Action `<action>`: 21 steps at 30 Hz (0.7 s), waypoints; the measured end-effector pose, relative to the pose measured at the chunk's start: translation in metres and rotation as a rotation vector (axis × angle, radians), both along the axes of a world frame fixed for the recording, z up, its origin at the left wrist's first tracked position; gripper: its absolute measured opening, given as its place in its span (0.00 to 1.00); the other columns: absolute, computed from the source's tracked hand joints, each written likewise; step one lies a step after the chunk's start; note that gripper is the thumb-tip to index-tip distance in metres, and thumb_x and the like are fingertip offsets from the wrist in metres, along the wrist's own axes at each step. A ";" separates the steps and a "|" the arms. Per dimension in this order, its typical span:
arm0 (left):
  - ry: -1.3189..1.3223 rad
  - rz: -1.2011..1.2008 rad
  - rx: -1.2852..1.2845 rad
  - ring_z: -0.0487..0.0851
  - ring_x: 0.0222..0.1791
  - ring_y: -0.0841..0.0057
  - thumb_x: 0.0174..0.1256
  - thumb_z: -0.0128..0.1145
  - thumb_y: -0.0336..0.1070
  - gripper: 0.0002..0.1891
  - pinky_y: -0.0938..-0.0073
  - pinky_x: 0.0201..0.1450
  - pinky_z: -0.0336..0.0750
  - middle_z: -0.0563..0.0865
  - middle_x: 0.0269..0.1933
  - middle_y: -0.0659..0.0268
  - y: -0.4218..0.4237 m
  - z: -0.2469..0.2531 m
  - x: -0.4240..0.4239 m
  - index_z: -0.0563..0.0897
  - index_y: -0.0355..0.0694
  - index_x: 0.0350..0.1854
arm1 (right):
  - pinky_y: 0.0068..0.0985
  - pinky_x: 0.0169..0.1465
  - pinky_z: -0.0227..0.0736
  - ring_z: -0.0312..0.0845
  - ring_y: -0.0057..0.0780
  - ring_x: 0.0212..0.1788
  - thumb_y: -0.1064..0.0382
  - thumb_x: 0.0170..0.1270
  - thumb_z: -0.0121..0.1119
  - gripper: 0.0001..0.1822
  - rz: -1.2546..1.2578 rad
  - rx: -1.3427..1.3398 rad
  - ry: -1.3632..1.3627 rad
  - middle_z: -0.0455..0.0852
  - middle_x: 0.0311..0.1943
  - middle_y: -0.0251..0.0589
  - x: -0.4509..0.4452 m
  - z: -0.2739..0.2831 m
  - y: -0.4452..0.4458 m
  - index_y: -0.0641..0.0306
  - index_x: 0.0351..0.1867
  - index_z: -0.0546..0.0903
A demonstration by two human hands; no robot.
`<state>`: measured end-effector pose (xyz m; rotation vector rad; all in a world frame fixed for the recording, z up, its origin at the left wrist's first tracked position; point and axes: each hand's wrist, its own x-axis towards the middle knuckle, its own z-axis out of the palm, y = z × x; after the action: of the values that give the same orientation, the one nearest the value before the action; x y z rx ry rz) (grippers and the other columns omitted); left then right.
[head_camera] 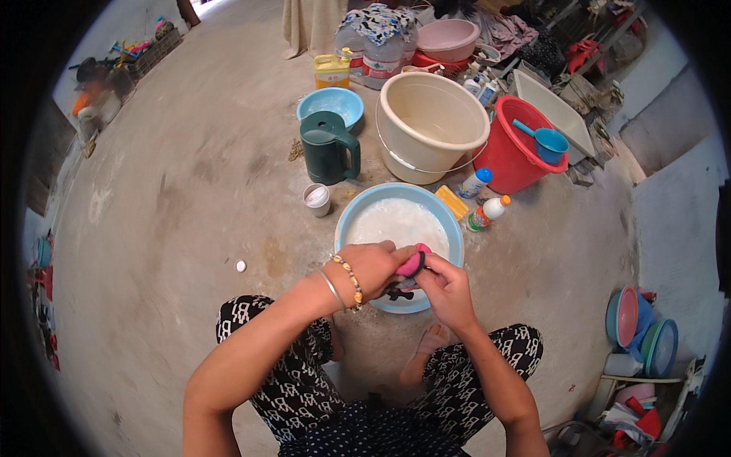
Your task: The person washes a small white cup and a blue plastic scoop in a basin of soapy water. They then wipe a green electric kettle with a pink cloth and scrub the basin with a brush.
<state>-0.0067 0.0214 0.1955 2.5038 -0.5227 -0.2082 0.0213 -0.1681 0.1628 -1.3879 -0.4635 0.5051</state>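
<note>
My left hand and my right hand meet over the near side of a light blue basin. Between them they grip a small pink cloth item with a black edge, possibly a sock. Grey and dark fabric hangs below my fingers, partly hidden by them. Whitish, sudsy water fills the basin. Beaded and metal bracelets circle my left wrist. Just beyond the basin's right rim lie a yellow bar of soap and a white bottle with an orange cap.
Behind the basin stand a dark green jug, a small white cup, a large cream bucket and a red bucket with a blue dipper. A blue-capped can is near the soap. A white cap lies on the concrete floor.
</note>
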 end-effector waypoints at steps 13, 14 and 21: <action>-0.418 0.674 -0.358 0.83 0.29 0.56 0.60 0.57 0.30 0.08 0.67 0.33 0.75 0.83 0.29 0.52 0.070 0.012 0.015 0.78 0.36 0.40 | 0.19 0.35 0.78 0.84 0.26 0.33 0.67 0.69 0.53 0.10 -0.194 -0.089 0.158 0.86 0.36 0.45 0.014 0.018 -0.038 0.74 0.44 0.80; -0.438 0.730 -0.403 0.83 0.27 0.59 0.58 0.59 0.29 0.07 0.69 0.33 0.75 0.82 0.27 0.54 0.076 0.007 0.016 0.78 0.35 0.37 | 0.19 0.34 0.77 0.84 0.25 0.32 0.67 0.69 0.53 0.10 -0.207 -0.094 0.136 0.86 0.36 0.45 0.015 0.014 -0.043 0.73 0.43 0.80; -0.693 0.931 -0.545 0.76 0.24 0.81 0.59 0.64 0.33 0.09 0.76 0.29 0.72 0.83 0.24 0.62 0.120 -0.008 0.020 0.80 0.34 0.37 | 0.16 0.32 0.75 0.82 0.21 0.29 0.68 0.68 0.54 0.09 -0.211 -0.185 0.057 0.86 0.33 0.40 0.015 -0.012 -0.054 0.72 0.41 0.81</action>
<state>0.0137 0.1419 0.1874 1.9598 0.3442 1.0275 0.0361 -0.2224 0.1508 -1.5757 -0.2240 0.4212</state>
